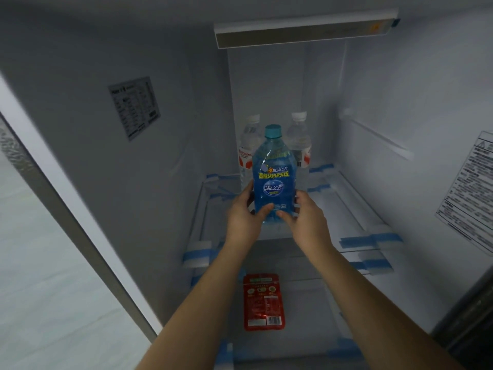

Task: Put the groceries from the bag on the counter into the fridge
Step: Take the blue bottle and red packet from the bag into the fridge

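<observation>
Both hands, left [241,216] and right [304,221], grip 1 blue bottle [274,177] upright over the glass shelf [346,209]. 2 clear water bottles [300,145] just behind it. 1 red packet [264,303] on the lower, nearer shelf.

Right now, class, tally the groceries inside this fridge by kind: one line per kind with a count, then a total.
Clear plastic water bottles with white caps at the back of the shelf: 2
Blue drink bottle with a teal cap, gripped by the left hand and right hand: 1
Red flat foil packet on the lower shelf: 1
Total: 4
</observation>
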Demonstrator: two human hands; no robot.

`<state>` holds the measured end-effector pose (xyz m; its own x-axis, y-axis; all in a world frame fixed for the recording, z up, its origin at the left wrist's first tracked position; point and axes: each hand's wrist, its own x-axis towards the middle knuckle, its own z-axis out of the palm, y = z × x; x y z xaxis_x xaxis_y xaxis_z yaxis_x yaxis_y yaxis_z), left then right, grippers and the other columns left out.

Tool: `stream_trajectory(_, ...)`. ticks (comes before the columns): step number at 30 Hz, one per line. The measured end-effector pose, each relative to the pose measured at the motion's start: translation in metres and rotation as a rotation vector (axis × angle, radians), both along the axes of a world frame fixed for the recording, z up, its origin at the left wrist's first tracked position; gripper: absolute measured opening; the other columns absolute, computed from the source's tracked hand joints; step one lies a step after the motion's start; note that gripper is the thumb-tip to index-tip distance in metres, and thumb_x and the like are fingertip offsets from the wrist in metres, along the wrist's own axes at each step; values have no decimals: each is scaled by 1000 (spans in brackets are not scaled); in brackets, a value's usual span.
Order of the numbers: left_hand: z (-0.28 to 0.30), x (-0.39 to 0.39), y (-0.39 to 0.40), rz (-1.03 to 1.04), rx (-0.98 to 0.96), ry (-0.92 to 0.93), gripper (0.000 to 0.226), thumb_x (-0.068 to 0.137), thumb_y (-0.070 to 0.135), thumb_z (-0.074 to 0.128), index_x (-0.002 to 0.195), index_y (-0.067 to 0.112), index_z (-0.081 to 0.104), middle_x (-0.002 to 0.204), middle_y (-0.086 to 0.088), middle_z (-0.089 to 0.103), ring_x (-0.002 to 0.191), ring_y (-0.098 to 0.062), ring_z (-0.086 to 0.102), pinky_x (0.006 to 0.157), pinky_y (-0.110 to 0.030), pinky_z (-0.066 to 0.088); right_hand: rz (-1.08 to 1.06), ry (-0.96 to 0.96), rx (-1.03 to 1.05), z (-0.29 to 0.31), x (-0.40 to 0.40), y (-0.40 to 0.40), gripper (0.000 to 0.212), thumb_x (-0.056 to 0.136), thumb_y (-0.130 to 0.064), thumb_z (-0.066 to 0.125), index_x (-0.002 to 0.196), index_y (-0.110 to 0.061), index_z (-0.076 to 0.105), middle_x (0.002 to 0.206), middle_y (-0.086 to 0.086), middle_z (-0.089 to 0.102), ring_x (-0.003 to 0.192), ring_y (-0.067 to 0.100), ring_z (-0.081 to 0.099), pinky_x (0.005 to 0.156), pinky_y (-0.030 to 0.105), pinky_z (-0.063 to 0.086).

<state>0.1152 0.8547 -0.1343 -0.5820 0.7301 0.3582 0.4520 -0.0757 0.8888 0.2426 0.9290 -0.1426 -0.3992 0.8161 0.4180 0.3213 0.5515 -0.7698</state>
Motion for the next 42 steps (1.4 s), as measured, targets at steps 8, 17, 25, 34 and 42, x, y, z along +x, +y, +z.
stream_trajectory(8, 10, 5, -10, 44, -110, 88, 62, 89, 19, 71, 145, 18, 44, 134, 0, 59, 115, -6, 54, 89, -18, 45, 19, -117, 10, 9, 8, -6, 51, 88, -29, 68, 134, -20, 47, 123, 3, 64, 104, 22, 63, 86, 40, 53)
stream_trajectory(17, -8, 41, -78, 27, -221, 525, 63, 92, 29, 60, 148, 15, 35, 135, -10, 53, 122, -26, 50, 98, -44, 46, 51, -418, 61, 16, 45, -53, 44, 102, -38, 39, 139, -14, 45, 131, 12, 57, 115, 25, 55, 91, 35, 43)
stream_trajectory(25, -19, 45, -135, -8, -226, 958, 57, 86, 24, 66, 139, 10, 48, 137, -15, 54, 131, -33, 47, 108, -48, 38, 29, -573, 280, -21, 81, -103, 71, 96, -62, 11, 145, -18, 38, 147, 7, 44, 137, 22, 38, 109, 44, 38)
stream_trajectory(34, -63, 93, -152, -251, -205, 906, 53, 90, 35, 40, 140, 15, 39, 145, -16, 45, 140, -36, 34, 107, -54, 39, -110, -766, 234, -66, 145, -169, 57, 99, -49, 28, 143, -16, 42, 145, 8, 48, 135, 27, 43, 107, 44, 40)
stream_trajectory(42, -95, 147, -162, -355, -256, 1074, 59, 94, 47, 34, 144, 16, 39, 150, -14, 43, 140, -37, 38, 107, -60, 37, -272, -908, 148, -109, 224, -210, 56, 98, -50, 29, 140, -17, 49, 147, 7, 46, 139, 29, 37, 112, 50, 31)
